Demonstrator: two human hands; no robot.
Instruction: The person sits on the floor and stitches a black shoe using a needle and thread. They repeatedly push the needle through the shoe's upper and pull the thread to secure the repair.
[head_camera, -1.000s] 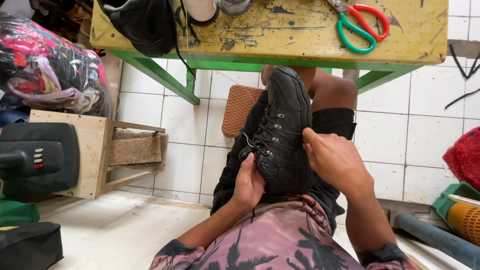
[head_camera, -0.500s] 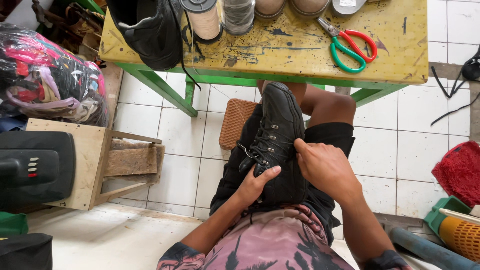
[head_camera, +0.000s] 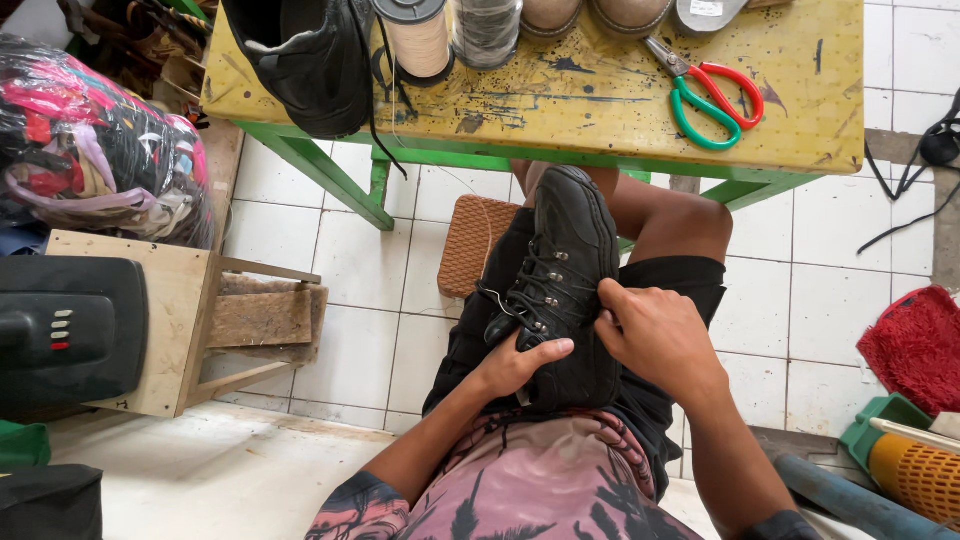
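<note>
where the lap meets the knees lies 1 black boot (head_camera: 560, 270), toe pointing away toward the table, laces up. 1 left hand (head_camera: 515, 365) cups its near left side, thumb laid flat across the upper, fingers hidden beneath. 1 right hand (head_camera: 655, 335) grips the right side by the eyelets, fingertips curled and pressed onto the upper. 1 woven brown stool seat (head_camera: 470, 245) shows under the legs. beyond, 1 yellow table (head_camera: 620, 110) with green frame carries 1 second black shoe (head_camera: 305, 55), 2 thread spools (head_camera: 415, 35) side by side, and 1 pair of scissors (head_camera: 715, 95) with 1 red and 1 green handle. at left stands 1 wooden crate (head_camera: 180, 330).
</note>
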